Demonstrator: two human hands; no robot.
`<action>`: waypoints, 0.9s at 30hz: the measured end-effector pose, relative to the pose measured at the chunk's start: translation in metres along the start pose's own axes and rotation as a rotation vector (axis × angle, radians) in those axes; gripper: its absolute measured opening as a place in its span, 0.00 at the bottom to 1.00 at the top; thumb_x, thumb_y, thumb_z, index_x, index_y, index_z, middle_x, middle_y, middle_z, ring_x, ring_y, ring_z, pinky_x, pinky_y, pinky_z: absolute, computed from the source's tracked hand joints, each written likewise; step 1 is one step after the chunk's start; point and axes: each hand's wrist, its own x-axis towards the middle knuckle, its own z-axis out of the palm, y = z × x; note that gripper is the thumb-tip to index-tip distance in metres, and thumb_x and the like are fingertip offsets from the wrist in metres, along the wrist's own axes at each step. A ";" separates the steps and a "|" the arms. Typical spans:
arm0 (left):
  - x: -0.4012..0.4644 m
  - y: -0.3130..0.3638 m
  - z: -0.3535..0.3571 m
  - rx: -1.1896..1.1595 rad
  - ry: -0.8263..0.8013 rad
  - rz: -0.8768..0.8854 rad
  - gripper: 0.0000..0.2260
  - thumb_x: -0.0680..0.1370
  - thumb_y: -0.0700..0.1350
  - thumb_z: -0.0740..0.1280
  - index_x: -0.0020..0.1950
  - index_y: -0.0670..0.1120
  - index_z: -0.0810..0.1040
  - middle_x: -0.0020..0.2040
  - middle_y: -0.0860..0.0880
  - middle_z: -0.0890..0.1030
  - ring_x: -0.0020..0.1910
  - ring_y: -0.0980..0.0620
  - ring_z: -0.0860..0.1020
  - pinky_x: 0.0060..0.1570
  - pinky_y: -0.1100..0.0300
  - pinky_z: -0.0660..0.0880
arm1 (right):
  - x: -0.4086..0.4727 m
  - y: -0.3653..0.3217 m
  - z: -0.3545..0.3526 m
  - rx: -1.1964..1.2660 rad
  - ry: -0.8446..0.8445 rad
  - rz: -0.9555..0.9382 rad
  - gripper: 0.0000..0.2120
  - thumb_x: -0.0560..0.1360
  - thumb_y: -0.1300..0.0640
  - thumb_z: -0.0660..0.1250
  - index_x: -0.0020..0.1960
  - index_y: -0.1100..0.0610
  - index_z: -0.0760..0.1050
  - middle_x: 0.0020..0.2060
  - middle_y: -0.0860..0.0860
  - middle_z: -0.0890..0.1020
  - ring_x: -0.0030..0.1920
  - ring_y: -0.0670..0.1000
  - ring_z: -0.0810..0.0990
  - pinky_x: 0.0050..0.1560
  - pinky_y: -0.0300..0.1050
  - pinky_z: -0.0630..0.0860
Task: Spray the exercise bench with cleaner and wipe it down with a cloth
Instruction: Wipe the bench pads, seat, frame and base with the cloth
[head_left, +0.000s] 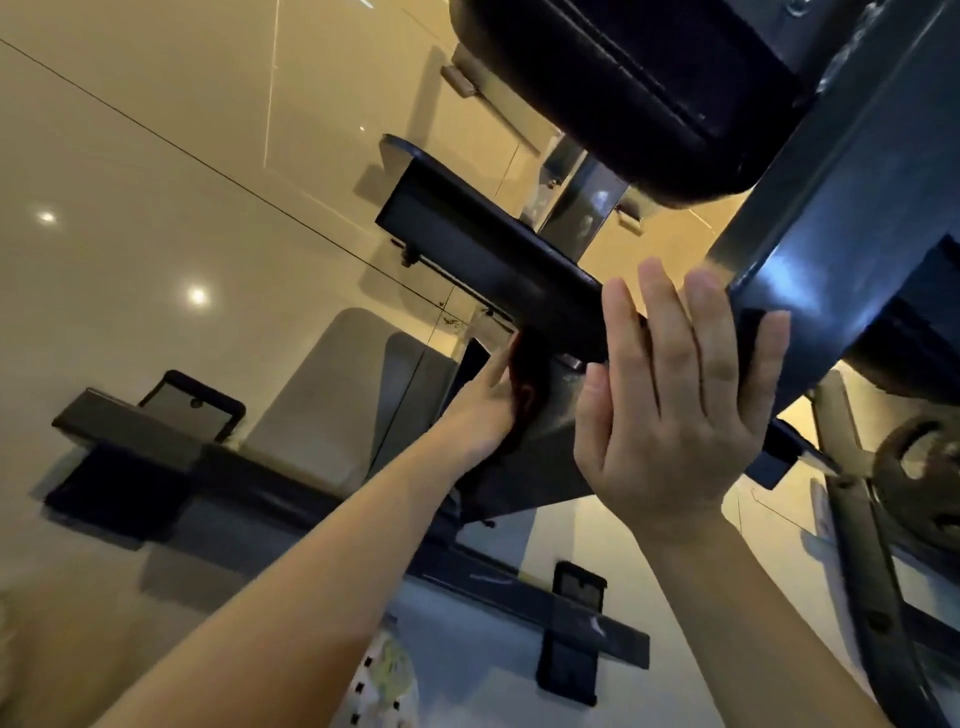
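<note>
The bench (810, 171), its dark steel frame (519, 275) tilted across our view, sits directly under both our hands, its black pad (623, 88) above our fingertips. Our right hand (675, 410) lies flat on the frame, fingers straight and slightly spread, thumb out to the side. Just left of it, our left hand (488, 400) presses a dark cloth (524, 384) against the frame's side; how its fingers lie we cannot tell. A weight plate (919, 478) hangs right of our right hand, over a glossy tiled floor (156, 208).
</note>
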 end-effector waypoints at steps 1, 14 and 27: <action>0.011 0.000 -0.001 -0.054 -0.013 -0.018 0.21 0.85 0.48 0.53 0.78 0.51 0.57 0.70 0.52 0.68 0.70 0.52 0.67 0.70 0.62 0.60 | -0.001 0.000 0.001 -0.005 0.012 -0.003 0.20 0.80 0.54 0.58 0.70 0.58 0.72 0.68 0.56 0.74 0.71 0.57 0.67 0.75 0.57 0.52; -0.027 -0.021 0.005 -0.234 -0.038 0.127 0.36 0.72 0.69 0.58 0.78 0.60 0.55 0.76 0.56 0.63 0.74 0.56 0.61 0.75 0.52 0.55 | -0.007 0.006 -0.018 0.066 -0.186 -0.149 0.17 0.80 0.51 0.63 0.64 0.58 0.78 0.68 0.57 0.73 0.72 0.61 0.63 0.76 0.59 0.42; -0.046 -0.023 0.000 -0.152 -0.090 0.276 0.21 0.84 0.50 0.52 0.77 0.57 0.52 0.77 0.58 0.59 0.74 0.66 0.56 0.72 0.70 0.53 | -0.088 -0.041 -0.038 0.172 -0.470 -0.240 0.23 0.77 0.56 0.61 0.71 0.58 0.66 0.74 0.56 0.65 0.75 0.54 0.62 0.77 0.59 0.45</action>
